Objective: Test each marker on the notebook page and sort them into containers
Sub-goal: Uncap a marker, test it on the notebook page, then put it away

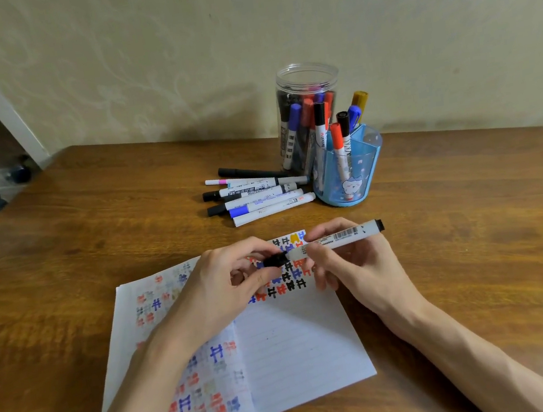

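Your left hand [219,288] covers the middle of the notebook [299,350] page, so the marks under it are lost. Its fingers [261,246] pinch the black cap [275,260] of the marker [333,239], and there's no telling whether it's seated or off. The tip is hidden. Barrel print is too small to read. Both forearms run off the bottom edge. Far left, beyond the counter [93,229], everything's a blur.

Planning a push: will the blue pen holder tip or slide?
Probably light: the blue pen holder is thin translucent plastic. Pushed high it may tip, markers standing above its rim. Pushed low, likely slides on the wooden table.
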Demonstrator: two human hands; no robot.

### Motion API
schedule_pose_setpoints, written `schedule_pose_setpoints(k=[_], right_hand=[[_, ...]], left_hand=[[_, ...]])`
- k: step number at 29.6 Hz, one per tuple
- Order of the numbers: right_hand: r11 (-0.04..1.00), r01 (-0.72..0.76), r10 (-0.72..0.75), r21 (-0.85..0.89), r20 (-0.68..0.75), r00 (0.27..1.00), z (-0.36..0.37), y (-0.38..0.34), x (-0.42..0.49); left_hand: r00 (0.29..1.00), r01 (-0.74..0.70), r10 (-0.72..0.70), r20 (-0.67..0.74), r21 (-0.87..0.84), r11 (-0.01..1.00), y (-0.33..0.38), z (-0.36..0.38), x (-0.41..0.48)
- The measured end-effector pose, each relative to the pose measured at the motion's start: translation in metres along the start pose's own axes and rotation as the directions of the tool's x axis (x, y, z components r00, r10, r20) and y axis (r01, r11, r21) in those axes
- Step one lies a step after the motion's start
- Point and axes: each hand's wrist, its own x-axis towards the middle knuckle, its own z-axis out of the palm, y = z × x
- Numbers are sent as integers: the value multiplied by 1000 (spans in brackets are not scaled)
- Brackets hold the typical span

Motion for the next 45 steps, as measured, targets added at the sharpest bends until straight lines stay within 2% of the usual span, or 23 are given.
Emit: schedule_pose_setpoints(k=[4, 10, 28, 34, 40, 43, 45], right_hand=[[998, 32, -32, -58, 6, 999, -3, -1, -3], [994, 61, -59, 87, -28, 998, 3, -4, -4], [993, 107, -103, 53, -71, 992, 8, 0, -5], [991, 133, -132, 22, -25, 991, 7, -1, -1], [994, 98, -98, -44, 2, 995, 5, 1, 2], [1000, -10, 10, 12, -20, 1000, 6, 0, 1], [994, -74, 83, 84, -110, 990, -1, -5, 2]], left_hand=[[1000, -29, 29, 0, -51, 998, 4, 2, 0], [997, -24, 12, -79, -160, 987, 10, 1, -3], [982, 20, -53, -182, -178, 984, 16, 17, 1], [988, 61, -86, -131, -183, 981, 16, 15, 3], [996, 93, -90, 24, -167, 982, 14, 6, 6], [994, 109, -104, 43, -139, 984, 12, -2, 6], [992, 125, -122, 45, -95, 988, 14, -7, 7]])
